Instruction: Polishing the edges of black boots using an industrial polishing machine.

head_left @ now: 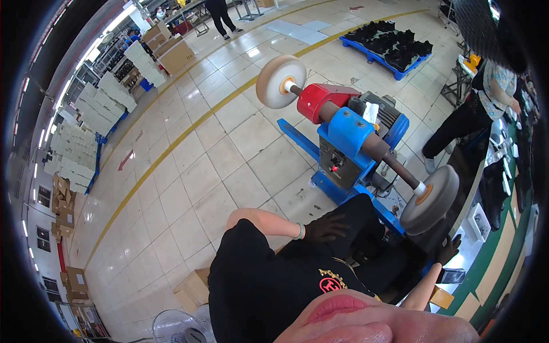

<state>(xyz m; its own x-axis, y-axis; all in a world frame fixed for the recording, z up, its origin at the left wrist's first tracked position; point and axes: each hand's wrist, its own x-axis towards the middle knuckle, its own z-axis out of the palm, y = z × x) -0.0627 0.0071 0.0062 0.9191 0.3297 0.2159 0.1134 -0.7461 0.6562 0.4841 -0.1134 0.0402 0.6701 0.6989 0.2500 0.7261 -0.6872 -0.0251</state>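
My left hand, in a dark glove, rests flat on my black-clothed thigh with its fingers stretched out. My right hand, gloved too, lies at the edge of the workbench with its fingers apart and nothing visible in it. In front of me stands a blue and red polishing machine with a long shaft. A pale round buffing wheel sits on its near end, close above my right hand. Another buffing wheel is on the far end.
A white tray and black shoe-like pieces lie on the bench at right. A co-worker is beyond it. A blue pallet carries black items. A fan stands behind at lower left. White stacks line the left.
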